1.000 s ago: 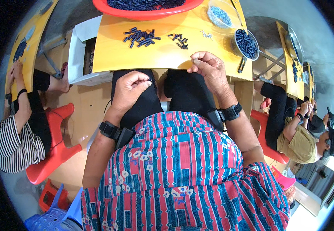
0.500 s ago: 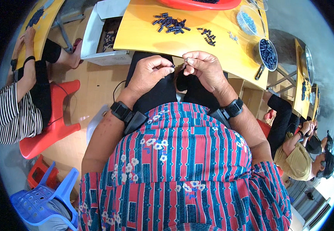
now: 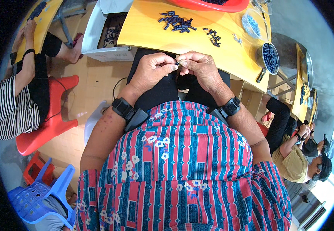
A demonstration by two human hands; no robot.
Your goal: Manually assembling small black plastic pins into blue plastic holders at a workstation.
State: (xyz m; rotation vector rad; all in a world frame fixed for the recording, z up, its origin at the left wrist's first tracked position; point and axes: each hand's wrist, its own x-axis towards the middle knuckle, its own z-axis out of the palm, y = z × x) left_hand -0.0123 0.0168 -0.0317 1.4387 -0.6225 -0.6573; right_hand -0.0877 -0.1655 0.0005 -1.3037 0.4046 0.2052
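Note:
My left hand (image 3: 154, 72) is closed in a pinch on a small black piece (image 3: 177, 63), in front of the table's near edge and above my lap. Tip to tip with it, my right hand (image 3: 202, 70) pinches something at the same spot, too small to make out. Beyond the hands, a pile of short dark cylindrical pieces (image 3: 177, 23) lies on the yellow table (image 3: 145, 32). To its right are a smaller group of dark pieces (image 3: 214, 38) and a few tiny pale pieces (image 3: 237, 39).
A red basin (image 3: 197, 5) sits at the table's far side. On the right stand a clear tub of light-blue bits (image 3: 252, 26) and a handled metal pan of dark pieces (image 3: 270, 57). A white carton (image 3: 109, 55) adjoins the table's left. People work at tables on both sides.
My two hands have come together, so their fingertips now meet at the small black piece. The view has shifted slightly; the piles on the table look the same.

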